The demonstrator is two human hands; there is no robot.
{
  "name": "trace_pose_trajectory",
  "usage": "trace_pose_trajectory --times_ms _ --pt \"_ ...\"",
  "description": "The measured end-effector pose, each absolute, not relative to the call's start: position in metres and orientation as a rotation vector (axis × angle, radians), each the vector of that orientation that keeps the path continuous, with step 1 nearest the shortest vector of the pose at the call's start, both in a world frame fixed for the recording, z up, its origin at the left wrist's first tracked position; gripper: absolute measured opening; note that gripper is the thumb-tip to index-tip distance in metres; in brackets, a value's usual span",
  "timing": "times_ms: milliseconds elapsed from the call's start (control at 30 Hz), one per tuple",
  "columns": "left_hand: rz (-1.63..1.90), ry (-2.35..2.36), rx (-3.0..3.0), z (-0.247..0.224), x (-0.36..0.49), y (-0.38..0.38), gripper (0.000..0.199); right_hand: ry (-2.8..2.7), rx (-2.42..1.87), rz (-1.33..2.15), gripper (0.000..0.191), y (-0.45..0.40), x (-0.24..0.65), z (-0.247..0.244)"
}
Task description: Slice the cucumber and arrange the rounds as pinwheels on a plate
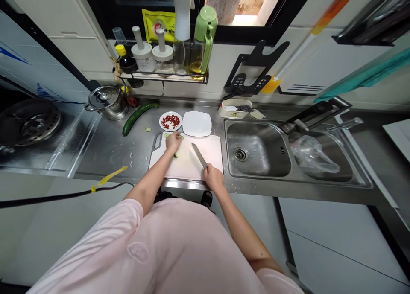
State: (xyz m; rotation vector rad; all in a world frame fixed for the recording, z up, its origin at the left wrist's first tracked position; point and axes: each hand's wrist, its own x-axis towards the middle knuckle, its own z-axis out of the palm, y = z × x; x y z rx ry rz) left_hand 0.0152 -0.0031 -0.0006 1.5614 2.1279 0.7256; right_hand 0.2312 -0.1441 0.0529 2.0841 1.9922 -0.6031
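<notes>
And here is the knife (199, 154), out over the white cutting board (211, 148), taking the board's middle as the centre of the clock! The right hand (213, 177) is at four o'clock, fingers wrapped snugly round the handle, the blade angled up toward eleven. The left hand (173, 143) works between ten and eleven, fingers bent and down among the green slices (166, 135) along the board's far edge; whether it pinches any of them, one cannot tell, as the hand hides the contact. A small green piece (175, 156) sits just below that hand, at nine o'clock.

Off the board now: a whole cucumber (137, 117) lies on the steel counter at ten, with a few loose slices (147, 129) between it and the board. At eleven, a small round plate (162, 124) carries chopped red bits (171, 121); just past twelve, right beside it, a white squarish plate (197, 123). The sink (259, 157) holds three o'clock, and the lidded pot (107, 104) stands farther out at ten.
</notes>
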Motion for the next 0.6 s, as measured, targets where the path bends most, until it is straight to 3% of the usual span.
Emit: trace_pose_trajectory --times_ms 600 --pt "0.662 2.068 1.817 -0.0054 0.0156 0.0061 0.025 2.007 2.060 -0.586 0.031 -0.1430 0.2335 0.0506"
